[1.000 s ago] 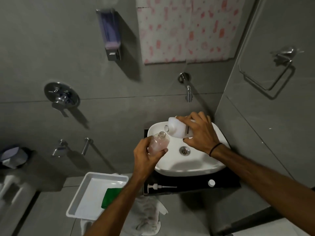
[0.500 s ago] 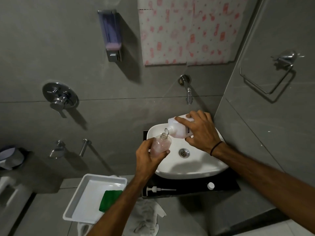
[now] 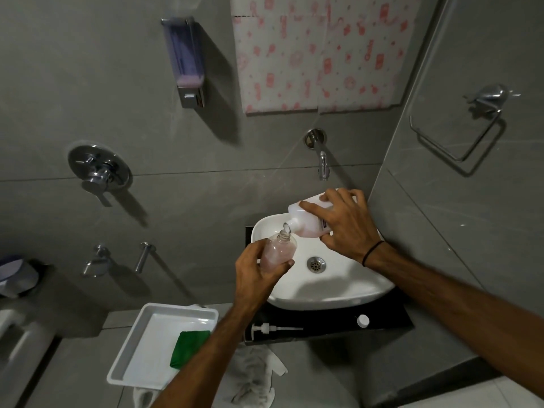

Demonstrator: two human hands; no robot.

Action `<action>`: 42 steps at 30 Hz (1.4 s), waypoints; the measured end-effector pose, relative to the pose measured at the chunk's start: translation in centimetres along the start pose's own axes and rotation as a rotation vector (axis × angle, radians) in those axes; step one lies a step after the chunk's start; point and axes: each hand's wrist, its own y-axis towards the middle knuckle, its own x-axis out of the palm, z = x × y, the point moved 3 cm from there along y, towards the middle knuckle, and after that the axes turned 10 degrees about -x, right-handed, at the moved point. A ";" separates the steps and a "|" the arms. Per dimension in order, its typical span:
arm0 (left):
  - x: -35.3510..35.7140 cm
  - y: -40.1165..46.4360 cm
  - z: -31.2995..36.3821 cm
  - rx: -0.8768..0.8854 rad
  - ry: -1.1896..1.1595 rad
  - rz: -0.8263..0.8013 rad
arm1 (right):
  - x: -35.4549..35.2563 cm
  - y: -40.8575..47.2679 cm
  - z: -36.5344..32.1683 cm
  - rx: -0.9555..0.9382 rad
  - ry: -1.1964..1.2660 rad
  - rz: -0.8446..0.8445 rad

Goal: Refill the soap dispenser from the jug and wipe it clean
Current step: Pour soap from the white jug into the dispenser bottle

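Observation:
My left hand (image 3: pixel 258 273) grips a small clear soap dispenser bottle (image 3: pixel 279 249) with pinkish liquid, its neck uncapped, over the left side of the white basin (image 3: pixel 338 290). My right hand (image 3: pixel 344 223) holds a white jug (image 3: pixel 306 220) tipped down to the left, its spout just above the bottle's mouth. The pump head (image 3: pixel 273 329) lies on the dark counter in front of the basin, and a small white cap (image 3: pixel 363 320) lies to its right.
A white tray (image 3: pixel 153 343) holding a green cloth (image 3: pixel 188 347) sits lower left. A grey rag (image 3: pixel 253 375) lies below the counter. A wall tap (image 3: pixel 322 163) juts out above the basin. A wall soap dispenser (image 3: pixel 185 63) and a towel ring (image 3: pixel 459 128) hang on the walls.
The jug has tilted further down, and its spout has come closer to the bottle's mouth. Both hands stay over the basin.

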 end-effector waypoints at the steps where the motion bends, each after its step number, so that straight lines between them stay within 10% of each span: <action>1: 0.0 0.0 0.0 -0.003 0.000 -0.001 | 0.0 0.0 0.0 -0.002 -0.006 -0.004; 42: 1.4 0.2 -0.2 0.025 -0.022 -0.008 | -0.4 -0.1 0.8 -0.012 -0.052 -0.014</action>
